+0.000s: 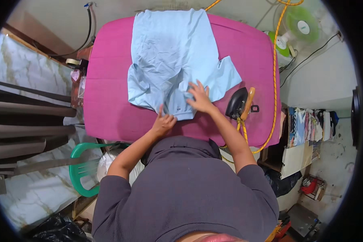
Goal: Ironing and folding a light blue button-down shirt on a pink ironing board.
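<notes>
A light blue short-sleeved shirt (pixel 169 60) lies spread over a padded pink-covered table (pixel 109 75), its collar (pixel 184 116) towards me. Wrinkles cross its left half, and the left sleeve is bunched. My left hand (pixel 164 122) has its curled fingers at the left end of the collar, while its index finger points up along the cloth. Spread fingers of my right hand (pixel 201 98) rest on the shirt just above the collar, right of the neck opening. Right of that hand, a black clothes iron (pixel 237 101) with a wooden handle (pixel 248 103) is on the pink cover.
A yellow cord (pixel 274 75) runs from the iron over the table's right edge and upward. Beyond that edge stands a green fan (pixel 301 25). At the left are a green plastic chair (pixel 75 169) and a grey curtain (pixel 30 133). Clothes (pixel 311 124) hang at the right.
</notes>
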Available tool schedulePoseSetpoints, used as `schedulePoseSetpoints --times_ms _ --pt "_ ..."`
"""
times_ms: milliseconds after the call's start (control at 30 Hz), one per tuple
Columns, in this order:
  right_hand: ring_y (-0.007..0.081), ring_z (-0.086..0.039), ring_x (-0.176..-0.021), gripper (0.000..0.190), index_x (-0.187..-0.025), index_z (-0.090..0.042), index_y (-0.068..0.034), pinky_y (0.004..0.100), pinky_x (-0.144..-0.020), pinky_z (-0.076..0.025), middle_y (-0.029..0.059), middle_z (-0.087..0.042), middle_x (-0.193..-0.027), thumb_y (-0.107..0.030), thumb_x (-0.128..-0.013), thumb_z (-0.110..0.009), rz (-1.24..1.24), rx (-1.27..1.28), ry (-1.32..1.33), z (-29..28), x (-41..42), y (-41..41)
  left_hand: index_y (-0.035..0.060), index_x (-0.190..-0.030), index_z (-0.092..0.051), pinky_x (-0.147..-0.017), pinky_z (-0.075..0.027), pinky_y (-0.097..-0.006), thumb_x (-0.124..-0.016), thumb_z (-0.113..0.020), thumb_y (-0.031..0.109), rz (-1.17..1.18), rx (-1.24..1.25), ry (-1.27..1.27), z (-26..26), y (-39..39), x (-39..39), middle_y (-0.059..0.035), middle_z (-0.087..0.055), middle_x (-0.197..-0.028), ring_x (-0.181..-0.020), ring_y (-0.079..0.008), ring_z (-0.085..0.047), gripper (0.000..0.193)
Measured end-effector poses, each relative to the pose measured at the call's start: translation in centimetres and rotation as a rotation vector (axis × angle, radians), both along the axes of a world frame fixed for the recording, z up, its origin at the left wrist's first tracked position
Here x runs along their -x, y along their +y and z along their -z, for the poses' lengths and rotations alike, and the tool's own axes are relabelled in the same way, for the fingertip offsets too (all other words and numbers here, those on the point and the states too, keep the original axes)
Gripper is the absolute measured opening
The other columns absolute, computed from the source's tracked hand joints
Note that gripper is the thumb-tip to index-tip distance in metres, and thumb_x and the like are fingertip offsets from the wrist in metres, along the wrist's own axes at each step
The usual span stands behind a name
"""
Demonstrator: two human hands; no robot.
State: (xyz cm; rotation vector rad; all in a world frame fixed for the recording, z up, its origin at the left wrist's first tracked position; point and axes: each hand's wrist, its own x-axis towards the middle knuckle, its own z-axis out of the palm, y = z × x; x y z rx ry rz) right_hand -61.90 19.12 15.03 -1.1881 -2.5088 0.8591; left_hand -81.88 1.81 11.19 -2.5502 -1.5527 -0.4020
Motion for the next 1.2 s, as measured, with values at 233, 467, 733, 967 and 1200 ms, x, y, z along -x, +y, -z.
schedulePoseSetpoints --times_ms 233,467,733,967,1200 --pt "0.0326 -0.012 -0.147 0.087 -0.145 -0.033 -0.007 0.0719 -0.107 -0.010 0.0152 -0.022 -0.156 -0.031 -0.071 -0.074 0.058 -0.365 -0.248 -0.6 1.0 -3.4 0.0046 -0.132 -0.049 -0.114 -0.003 -0.0644 -0.083 -0.064 0.024 -0.319 -0.089 -0.362 -2.2 1.4 -1.1 -0.0104 -0.057 -0.121 -0.118 -0.0254 -0.054 0.055" --pt "0.0304 -0.015 -0.147 0.078 -0.146 -0.030 0.003 0.0731 -0.107 -0.003 0.0147 -0.026 -0.155 -0.021 -0.079 -0.062 0.138 -0.295 -0.327 3.0 0.2 -6.8 -0.0107 -0.145 -0.020 -0.115 -0.004 -0.0612 -0.076 -0.060 0.010 -0.741 0.387 -0.293 -0.1 2.9 -0.2 -0.0287 -0.026 -0.151 -0.143 -0.0398 -0.022 0.083" --pt "0.0225 -0.034 -0.141 0.059 -0.139 -0.045 -0.003 0.0755 -0.106 -0.001 0.0098 -0.043 -0.147 -0.003 -0.080 -0.049 -0.079 -0.427 -0.267 -0.4 -1.7 -7.2 -0.0104 -0.146 -0.017 -0.116 -0.015 -0.0544 -0.072 -0.050 -0.003 -0.279 0.379 -0.259 -2.0 0.5 -0.2 -0.0310 -0.021 -0.152 -0.144 -0.0412 -0.019 0.081" --pt "0.0298 -0.034 -0.139 0.043 -0.115 -0.067 -0.008 0.0787 -0.102 0.001 0.0082 -0.047 -0.142 -0.024 -0.076 -0.062 -0.251 -0.073 -0.409 0.6 -2.9 -11.7 0.0055 -0.108 -0.066 -0.112 -0.014 -0.0625 -0.079 -0.068 0.039 -0.097 0.460 0.045 -4.1 -1.9 -0.5 -0.0182 -0.054 -0.132 -0.127 -0.0278 -0.050 0.044" --pt "0.0336 -0.019 -0.145 0.039 -0.108 -0.069 -0.013 0.0750 -0.106 -0.005 0.0061 -0.042 -0.145 -0.025 -0.071 -0.074 0.005 -0.342 -0.127 1.2 1.1 -7.7 0.0082 -0.089 -0.068 -0.107 -0.022 -0.0591 -0.077 -0.070 0.037 -0.362 -0.055 -0.284 -1.4 3.9 -3.3 -0.0075 -0.067 -0.082 -0.084 -0.0259 -0.064 0.032"
